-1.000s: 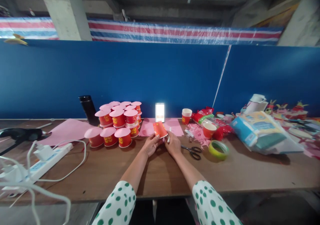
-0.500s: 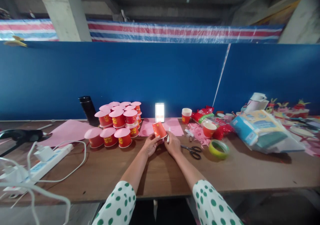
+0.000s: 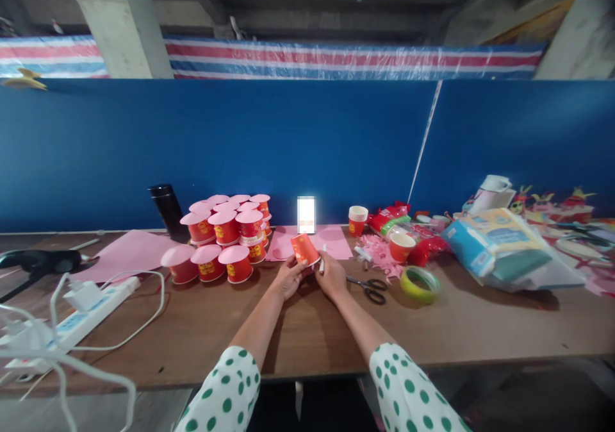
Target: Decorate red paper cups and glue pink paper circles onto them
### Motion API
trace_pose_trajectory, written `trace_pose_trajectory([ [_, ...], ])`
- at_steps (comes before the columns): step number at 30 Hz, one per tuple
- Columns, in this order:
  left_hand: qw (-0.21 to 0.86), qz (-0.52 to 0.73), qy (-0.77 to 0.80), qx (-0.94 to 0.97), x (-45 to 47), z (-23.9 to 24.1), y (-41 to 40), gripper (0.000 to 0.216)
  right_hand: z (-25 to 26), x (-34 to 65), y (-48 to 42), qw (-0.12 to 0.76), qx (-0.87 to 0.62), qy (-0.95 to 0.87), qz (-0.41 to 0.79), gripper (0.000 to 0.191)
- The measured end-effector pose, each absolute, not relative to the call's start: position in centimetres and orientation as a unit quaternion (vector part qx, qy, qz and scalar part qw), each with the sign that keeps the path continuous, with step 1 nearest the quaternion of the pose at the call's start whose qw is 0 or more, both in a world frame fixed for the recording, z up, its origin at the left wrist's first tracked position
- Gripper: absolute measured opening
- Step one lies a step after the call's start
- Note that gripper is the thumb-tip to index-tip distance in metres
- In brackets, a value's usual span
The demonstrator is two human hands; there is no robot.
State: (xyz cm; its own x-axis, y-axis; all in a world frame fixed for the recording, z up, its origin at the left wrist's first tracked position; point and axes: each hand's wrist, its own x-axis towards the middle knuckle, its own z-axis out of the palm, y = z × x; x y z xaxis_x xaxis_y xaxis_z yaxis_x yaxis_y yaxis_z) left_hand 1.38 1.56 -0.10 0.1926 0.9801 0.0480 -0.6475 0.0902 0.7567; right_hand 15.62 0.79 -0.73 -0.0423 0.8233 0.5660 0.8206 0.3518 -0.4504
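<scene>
My left hand [image 3: 289,278] is closed around a red paper cup [image 3: 304,250], which is tilted with its rim toward the lower right. Close to that rim, my right hand [image 3: 332,277] is closed on a slim white stick-like thing, perhaps a glue stick or pen [image 3: 322,259]. Its tip and the contact with the cup are too small to make out. Behind the cup, pink paper sheets [image 3: 337,241] lie on the table. To the left stand several red cups [image 3: 237,270] topped with pink paper discs [image 3: 206,253], some stacked in layers.
Black scissors [image 3: 375,290] and a yellow-green tape roll [image 3: 419,286] lie right of my hands. Stacked cups [image 3: 357,222] and a plastic-wrapped pack [image 3: 509,249] stand farther right. A power strip [image 3: 86,316], loose cables and a black bottle [image 3: 168,213] are at left.
The view has shifted very slightly. Both hands keep nearly the same position, with the cup still tilted and the white stick at its rim.
</scene>
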Motion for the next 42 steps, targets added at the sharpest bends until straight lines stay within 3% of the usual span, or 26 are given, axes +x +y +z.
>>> trace_pose_trajectory([
  [28, 0.685, 0.588, 0.258, 0.345, 1.4, -0.1, 1.6, 0.045, -0.6, 15.6, 0.7, 0.384, -0.573, -0.724, 0.021, 0.036],
  [42, 0.609, 0.579, 0.359, 0.406, -1.4, 0.9, -0.1, 0.056, -0.8, 17.5, 0.6, 0.48, -0.557, -0.678, 0.02, 0.065],
])
